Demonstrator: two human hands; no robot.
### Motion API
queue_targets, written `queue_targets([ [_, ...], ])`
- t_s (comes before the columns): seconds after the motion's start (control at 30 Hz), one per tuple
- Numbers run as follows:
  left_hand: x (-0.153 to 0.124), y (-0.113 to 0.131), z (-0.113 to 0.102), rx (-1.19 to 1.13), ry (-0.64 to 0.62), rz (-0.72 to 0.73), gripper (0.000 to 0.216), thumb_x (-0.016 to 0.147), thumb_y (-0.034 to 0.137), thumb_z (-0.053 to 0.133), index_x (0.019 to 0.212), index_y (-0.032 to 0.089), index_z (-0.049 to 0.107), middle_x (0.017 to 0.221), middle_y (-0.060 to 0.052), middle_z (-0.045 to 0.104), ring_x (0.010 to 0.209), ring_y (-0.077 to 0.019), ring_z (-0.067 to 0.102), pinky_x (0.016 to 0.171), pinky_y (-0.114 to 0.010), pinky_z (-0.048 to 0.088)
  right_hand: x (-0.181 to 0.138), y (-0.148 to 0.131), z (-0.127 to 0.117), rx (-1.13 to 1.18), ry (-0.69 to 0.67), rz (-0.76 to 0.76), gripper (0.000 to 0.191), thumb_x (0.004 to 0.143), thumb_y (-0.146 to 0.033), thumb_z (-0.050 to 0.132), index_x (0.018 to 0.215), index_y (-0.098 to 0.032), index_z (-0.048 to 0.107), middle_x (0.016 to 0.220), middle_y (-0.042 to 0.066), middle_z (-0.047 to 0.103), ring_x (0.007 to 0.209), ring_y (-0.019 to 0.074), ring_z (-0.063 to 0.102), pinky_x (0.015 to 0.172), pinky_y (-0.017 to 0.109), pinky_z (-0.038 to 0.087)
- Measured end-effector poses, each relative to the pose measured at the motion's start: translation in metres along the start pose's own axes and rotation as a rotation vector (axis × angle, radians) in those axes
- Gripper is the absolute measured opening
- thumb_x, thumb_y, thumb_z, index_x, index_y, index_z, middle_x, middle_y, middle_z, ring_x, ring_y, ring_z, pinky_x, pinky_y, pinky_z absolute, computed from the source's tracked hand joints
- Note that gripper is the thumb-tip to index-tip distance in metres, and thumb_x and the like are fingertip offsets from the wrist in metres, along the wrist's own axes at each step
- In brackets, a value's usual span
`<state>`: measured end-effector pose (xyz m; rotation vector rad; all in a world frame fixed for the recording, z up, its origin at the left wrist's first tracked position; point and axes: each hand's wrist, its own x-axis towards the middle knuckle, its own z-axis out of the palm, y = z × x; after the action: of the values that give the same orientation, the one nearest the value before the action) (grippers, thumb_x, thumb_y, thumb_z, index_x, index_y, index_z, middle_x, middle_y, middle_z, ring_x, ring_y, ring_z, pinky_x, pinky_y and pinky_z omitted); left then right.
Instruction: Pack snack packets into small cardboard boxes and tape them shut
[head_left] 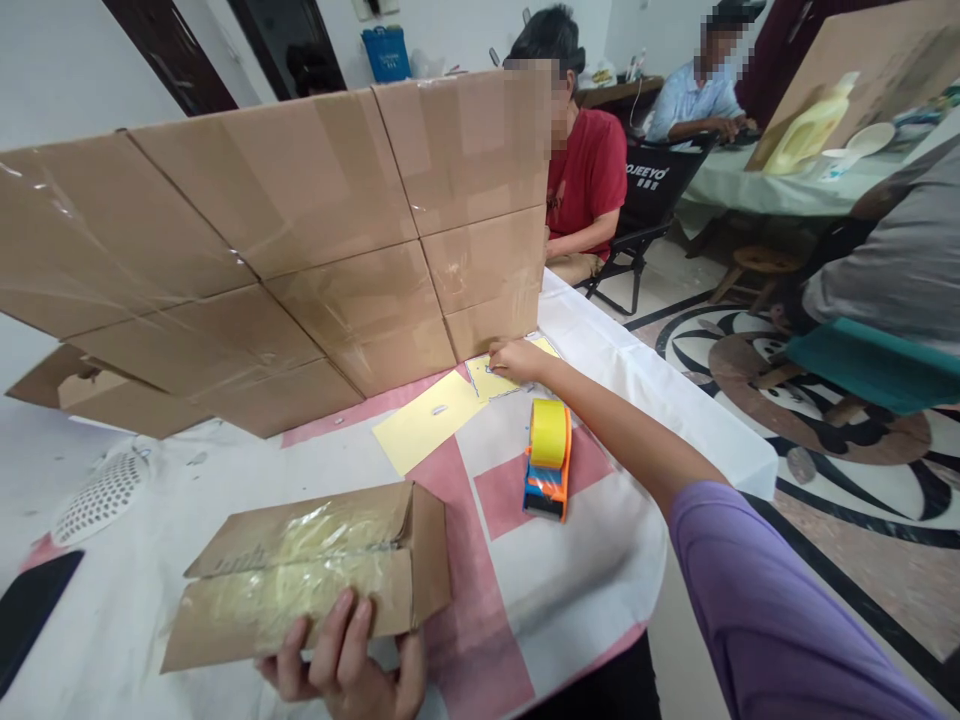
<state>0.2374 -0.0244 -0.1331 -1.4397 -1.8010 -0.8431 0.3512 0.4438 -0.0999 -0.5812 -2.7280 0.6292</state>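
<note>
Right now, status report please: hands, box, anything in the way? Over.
Left hand gripping cardboard box by its near edge. Right hand stretched out onto yellow sheet by cardboard wall. Tape dispenser beside right forearm.

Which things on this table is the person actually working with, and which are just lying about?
In hand: small cardboard box, gripped by the left hand; yellow sheet, touched by the right hand.
Lying about: tape dispenser, second yellow sheet, white mesh disc, flat black device, cardboard screen.
</note>
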Motion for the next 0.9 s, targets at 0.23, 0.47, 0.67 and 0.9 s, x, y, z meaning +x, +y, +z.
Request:
queue_targets([
  [0.23,0.006,0.001,0.004,-0.059,0.079,0.037,0.073,0.076,0.027,0.074,0.145,0.023,0.049,0.109,-0.01,0.058,0.144,-0.034,0.032,0.124,-0.062,0.009,-0.005,-0.003,0.008,0.263,0.26,0.212,0.017,0.089,-0.018,0.052,0.085,-0.014,0.067,0.085,0.008,0.073,0.075,0.0172,0.061,0.07,0.028,0.044],
  [0.47,0.013,0.007,0.003,-0.081,0.097,0.017,0.072,0.078,0.025,0.072,0.146,0.023,0.048,0.111,-0.011,0.059,0.145,-0.0337,0.031,0.124,-0.062,0.005,-0.034,-0.034,-0.019,0.522,0.414,0.308,0.017,0.085,-0.034,0.057,0.077,-0.019,0.055,0.071,0.003,0.068,0.053,0.0109,0.05,0.054,0.024,0.042],
  [0.67,0.012,0.007,0.004,-0.1,0.103,0.007,0.07,0.078,0.025,0.072,0.144,0.022,0.05,0.117,-0.013,0.06,0.146,-0.0339,0.03,0.124,-0.063,0.004,-0.1,-0.124,-0.031,0.664,0.724,0.218,0.016,0.087,-0.035,0.058,0.084,-0.02,0.057,0.08,0.003,0.067,0.062,0.0127,0.057,0.061,0.027,0.045],
  [0.9,0.016,0.013,0.002,-0.083,0.087,-0.022,0.066,0.079,0.026,0.069,0.142,0.022,0.049,0.124,-0.015,0.058,0.144,-0.0354,0.03,0.121,-0.067,0.007,-0.145,-0.246,0.049,1.209,0.722,0.381,0.026,0.088,-0.045,0.061,0.08,-0.021,0.055,0.07,-0.002,0.06,0.059,0.012,0.052,0.058,0.025,0.039],
])
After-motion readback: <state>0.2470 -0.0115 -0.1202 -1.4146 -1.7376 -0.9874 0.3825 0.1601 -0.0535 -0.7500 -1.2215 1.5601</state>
